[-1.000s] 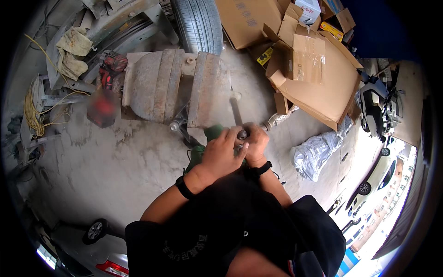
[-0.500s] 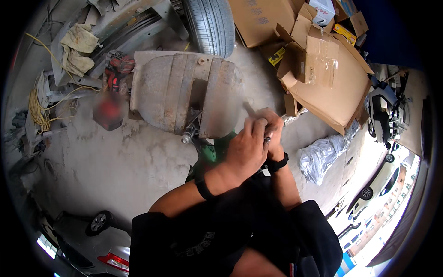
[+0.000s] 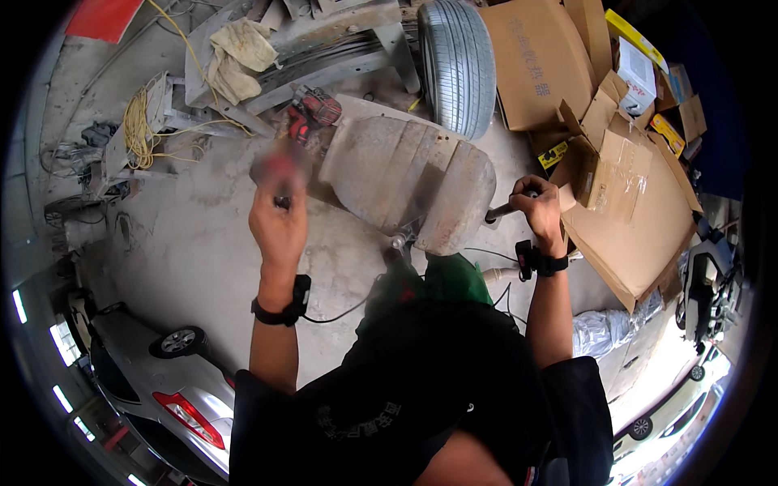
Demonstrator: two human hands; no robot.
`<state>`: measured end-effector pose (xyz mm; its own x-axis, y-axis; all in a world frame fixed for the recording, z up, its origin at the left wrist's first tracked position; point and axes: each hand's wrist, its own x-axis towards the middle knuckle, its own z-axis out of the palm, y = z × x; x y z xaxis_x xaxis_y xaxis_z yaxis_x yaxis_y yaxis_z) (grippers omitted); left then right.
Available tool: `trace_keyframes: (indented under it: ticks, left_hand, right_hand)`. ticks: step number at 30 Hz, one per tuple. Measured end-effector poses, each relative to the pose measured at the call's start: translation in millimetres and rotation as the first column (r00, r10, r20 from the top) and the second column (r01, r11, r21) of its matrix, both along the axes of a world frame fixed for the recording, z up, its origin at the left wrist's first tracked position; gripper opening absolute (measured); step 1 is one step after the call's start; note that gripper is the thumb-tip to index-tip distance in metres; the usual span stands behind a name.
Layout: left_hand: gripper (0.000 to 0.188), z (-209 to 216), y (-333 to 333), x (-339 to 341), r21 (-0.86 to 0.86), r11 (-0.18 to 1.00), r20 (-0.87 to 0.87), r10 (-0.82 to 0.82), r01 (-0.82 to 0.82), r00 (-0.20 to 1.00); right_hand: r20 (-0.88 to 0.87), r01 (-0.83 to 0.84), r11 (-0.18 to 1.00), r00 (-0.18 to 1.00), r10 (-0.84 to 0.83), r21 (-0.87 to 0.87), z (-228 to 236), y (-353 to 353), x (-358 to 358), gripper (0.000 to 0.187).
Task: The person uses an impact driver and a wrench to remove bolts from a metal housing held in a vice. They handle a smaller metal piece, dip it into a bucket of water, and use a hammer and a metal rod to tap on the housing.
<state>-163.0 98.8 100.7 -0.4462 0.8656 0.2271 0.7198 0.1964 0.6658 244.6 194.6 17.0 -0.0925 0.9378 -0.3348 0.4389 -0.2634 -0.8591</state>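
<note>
My left hand (image 3: 278, 231) is stretched out at the left, fingers curled around a small dark metal piece (image 3: 282, 201). Just beyond it is a blurred red-and-black object (image 3: 282, 164), and I cannot tell whether they touch. At the right, my right hand (image 3: 541, 212) is closed around a dark metal bar tool (image 3: 502, 212), whose free end points left toward a big ribbed metal part (image 3: 389, 174). This part is grey, scuffed and rust-stained, and lies between my hands. A shiny round metal end (image 3: 398, 241) shows at its near edge. Behind the blurred object lies a red-and-black cordless power tool (image 3: 314, 109).
A tyre (image 3: 458, 69) stands behind the metal part. Cardboard boxes (image 3: 624, 194) are piled at the right, above a plastic-wrapped bundle (image 3: 604, 330). A coiled yellow cord (image 3: 142, 134) and cloth (image 3: 243, 53) lie far left. A silver car (image 3: 174, 389) is parked near left.
My hands were together in front of the metal part and have come apart. The left reached out leftward to the blurred red object; the right moved right with the bar tool. The view has shifted.
</note>
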Motion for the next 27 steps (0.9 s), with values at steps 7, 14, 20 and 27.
trace_keyframes:
  ticks: [7,14,20,27]
  left_hand:
    - [0.052,-124.9,-33.7,-192.1,-0.463,0.827,0.42,0.522,-0.319,0.742]
    - [0.038,-190.6,1.9,-262.0,-0.455,0.873,0.873,0.398,0.175,0.284]
    - [0.037,-220.6,13.5,-272.8,-0.287,0.853,0.949,0.317,0.435,0.005]
    - [0.034,-231.6,8.3,-284.2,-0.122,0.827,0.964,0.23,0.549,-0.131]
  right_hand:
    - [-0.126,0.113,0.993,0.986,-0.11,0.017,22.9,-44.4,5.0,0.041]
    - [0.069,0.583,0.797,0.799,-0.598,0.155,13.2,-145.6,-10.7,0.024]
    - [-0.004,0.779,0.604,0.613,-0.79,0.167,23.3,-240.9,-156.0,0.02]
    - [0.076,0.036,0.999,0.997,-0.033,-0.041,8.7,-187.0,-357.1,0.036]
